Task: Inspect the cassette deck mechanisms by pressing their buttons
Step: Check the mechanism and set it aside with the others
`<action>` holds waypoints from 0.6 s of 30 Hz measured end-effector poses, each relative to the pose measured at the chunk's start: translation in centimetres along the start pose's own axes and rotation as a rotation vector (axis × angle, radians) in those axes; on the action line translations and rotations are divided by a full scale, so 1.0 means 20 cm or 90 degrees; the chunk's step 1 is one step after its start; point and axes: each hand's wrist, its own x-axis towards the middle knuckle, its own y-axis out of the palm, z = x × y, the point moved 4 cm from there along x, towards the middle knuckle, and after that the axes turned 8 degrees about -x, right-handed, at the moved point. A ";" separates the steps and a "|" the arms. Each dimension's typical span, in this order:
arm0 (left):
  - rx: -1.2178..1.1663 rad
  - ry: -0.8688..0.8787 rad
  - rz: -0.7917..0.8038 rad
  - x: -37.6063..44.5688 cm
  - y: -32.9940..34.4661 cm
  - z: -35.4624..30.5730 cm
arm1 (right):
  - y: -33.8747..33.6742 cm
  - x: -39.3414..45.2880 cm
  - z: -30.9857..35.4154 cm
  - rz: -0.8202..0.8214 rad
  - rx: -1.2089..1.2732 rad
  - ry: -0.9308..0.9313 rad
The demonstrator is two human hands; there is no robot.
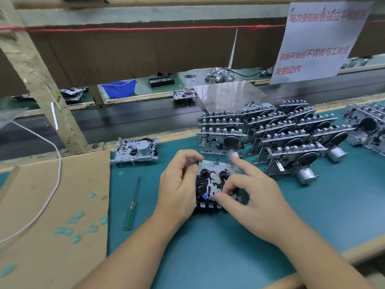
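A cassette deck mechanism [212, 180] lies face up on the teal mat between my hands, its two reel hubs showing and its row of buttons toward me. My left hand [179, 184] grips its left side, fingers curled over the far left corner. My right hand [250, 195] rests on its right side, thumb down near the buttons and forefinger stretched toward the far right corner. Another deck mechanism [136, 152] lies alone to the far left. Several more decks [277, 132] stand stacked in rows at the right.
A green-handled screwdriver [131, 207] lies left of my hands. Cardboard [52, 205] covers the bench's left part, with a white cable [52, 184] over it. A black conveyor belt [129, 119] runs behind, carrying one deck [184, 95]. A blue bin [119, 87] and a paper sign [318, 40] are beyond.
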 end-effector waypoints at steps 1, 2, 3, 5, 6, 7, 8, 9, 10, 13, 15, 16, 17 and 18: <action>-0.002 0.001 -0.001 0.00 0.00 0.00 | 0.00 -0.03 0.03 -0.050 -0.055 0.003; -0.002 0.001 0.001 0.00 0.00 -0.01 | 0.01 -0.05 0.06 -0.085 -0.097 0.015; 0.010 0.008 0.004 0.00 0.00 0.00 | 0.01 -0.07 0.08 -0.094 -0.132 0.039; 0.069 0.039 0.006 -0.01 0.00 -0.01 | 0.02 -0.08 0.09 -0.072 -0.158 0.103; 0.095 0.053 0.004 -0.01 0.00 -0.02 | 0.02 -0.08 0.09 -0.061 -0.151 0.129; 0.111 0.063 0.003 -0.01 0.00 -0.02 | 0.01 -0.07 0.10 -0.055 -0.142 0.143; 0.125 0.072 0.003 -0.01 0.01 -0.03 | 0.01 -0.07 0.11 -0.055 -0.139 0.147; 0.136 0.078 0.003 -0.01 0.01 -0.04 | 0.02 -0.07 0.12 -0.055 -0.138 0.152; 0.144 0.081 0.004 -0.01 0.01 -0.05 | 0.02 -0.07 0.12 -0.061 -0.137 0.158; 0.145 0.082 0.011 -0.01 0.00 -0.06 | 0.03 -0.06 0.13 -0.097 -0.139 0.176; 0.142 0.073 0.013 -0.01 0.00 -0.06 | 0.05 -0.05 0.15 -0.130 -0.142 0.175; 0.141 0.072 0.018 -0.01 0.00 -0.06 | 0.05 -0.04 0.16 -0.144 -0.148 0.169; 0.144 0.072 0.024 -0.01 0.00 -0.06 | 0.05 -0.03 0.18 -0.153 -0.146 0.167; 0.145 0.074 0.026 -0.02 0.00 -0.07 | 0.05 -0.03 0.18 -0.159 -0.149 0.162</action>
